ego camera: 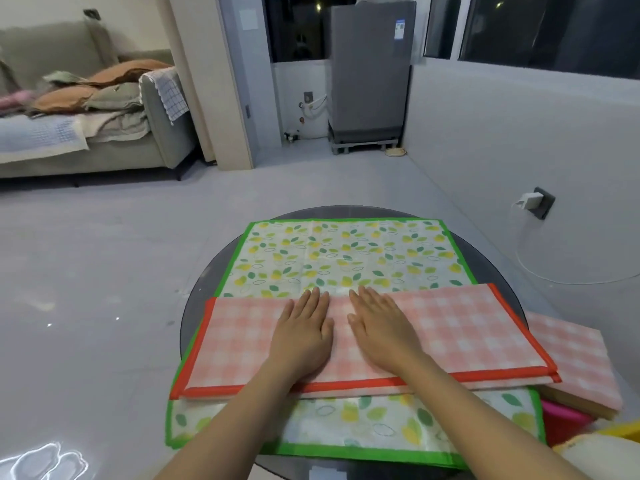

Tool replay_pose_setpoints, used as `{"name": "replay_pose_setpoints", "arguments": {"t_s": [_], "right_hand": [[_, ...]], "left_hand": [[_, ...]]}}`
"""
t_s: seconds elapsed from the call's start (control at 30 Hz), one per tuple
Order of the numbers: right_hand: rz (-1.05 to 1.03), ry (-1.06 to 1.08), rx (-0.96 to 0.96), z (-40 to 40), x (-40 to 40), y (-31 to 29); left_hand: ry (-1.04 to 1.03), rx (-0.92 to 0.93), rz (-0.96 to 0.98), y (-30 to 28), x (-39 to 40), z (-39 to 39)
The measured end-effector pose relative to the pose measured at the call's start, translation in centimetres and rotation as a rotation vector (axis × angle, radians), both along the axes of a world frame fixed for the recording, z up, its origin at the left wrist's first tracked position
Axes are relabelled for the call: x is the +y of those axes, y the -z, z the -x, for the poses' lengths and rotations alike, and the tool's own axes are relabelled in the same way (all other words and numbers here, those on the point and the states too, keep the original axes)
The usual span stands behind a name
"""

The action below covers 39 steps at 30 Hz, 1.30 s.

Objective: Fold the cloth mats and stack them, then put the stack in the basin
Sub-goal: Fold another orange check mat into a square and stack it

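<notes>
A pink checked mat with a red border (467, 327) lies folded in half across a green-bordered mat with a leaf print (346, 254), which is spread flat on the round dark table (194, 306). My left hand (303, 332) and my right hand (381, 327) press flat on the middle of the pink mat, fingers straight, side by side. A second folded pink checked mat (578, 362) sits at the right, past the table's edge. Below it shows part of a pink basin (561, 422), mostly hidden.
A yellow object (620, 431) and something pale (602, 459) sit at the bottom right corner. Grey floor surrounds the table. A sofa with heaped cloths (86, 98) stands far left, a grey appliance (370, 74) at the back, a wall plug with cable (533, 202) on the right.
</notes>
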State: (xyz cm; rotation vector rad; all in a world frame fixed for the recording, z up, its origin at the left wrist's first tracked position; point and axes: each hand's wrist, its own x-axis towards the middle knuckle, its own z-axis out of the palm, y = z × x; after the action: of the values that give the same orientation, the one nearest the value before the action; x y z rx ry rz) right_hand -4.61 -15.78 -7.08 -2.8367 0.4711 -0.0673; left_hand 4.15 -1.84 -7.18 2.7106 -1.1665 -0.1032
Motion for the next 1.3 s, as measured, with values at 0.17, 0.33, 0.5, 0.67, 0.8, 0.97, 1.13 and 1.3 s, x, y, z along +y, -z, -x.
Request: {"name": "replay_pose_setpoints", "arguments": {"t_s": [0.17, 0.33, 0.5, 0.67, 0.8, 0.97, 1.13, 1.3], "right_hand": [[0.01, 0.005, 0.044, 0.3, 0.0, 0.1], [0.024, 0.01, 0.071, 0.3, 0.1, -0.3], [0.016, 0.014, 0.075, 0.4, 0.4, -0.6], [-0.052, -0.072, 0.002, -0.1, 1.5, -1.2], [-0.185, -0.168, -0.071, -0.7, 3.8, -2.1], [-0.136, -0.171, 0.089, -1.0, 5.6, -2.8], [-0.175, -0.207, 0.224, -1.1, 5.5, -3.6], [-0.141, -0.227, 0.298, -1.4, 5.6, -4.3]], "left_hand": [[-0.098, -0.005, -0.016, 0.1, 4.7, -3.2], [-0.215, -0.012, -0.037, 0.0, 8.8, -5.4], [-0.236, 0.019, -0.066, -0.4, 9.5, -5.9], [-0.224, -0.036, 0.001, -1.9, 9.9, -7.5], [-0.254, -0.042, 0.042, -2.8, 9.9, -8.6], [-0.329, 0.093, 0.213, -3.5, 10.0, -8.8], [-0.456, 0.258, 0.498, -4.2, 11.3, -9.2], [-0.605, 0.617, 0.791, -5.6, 12.8, -8.8]]}}
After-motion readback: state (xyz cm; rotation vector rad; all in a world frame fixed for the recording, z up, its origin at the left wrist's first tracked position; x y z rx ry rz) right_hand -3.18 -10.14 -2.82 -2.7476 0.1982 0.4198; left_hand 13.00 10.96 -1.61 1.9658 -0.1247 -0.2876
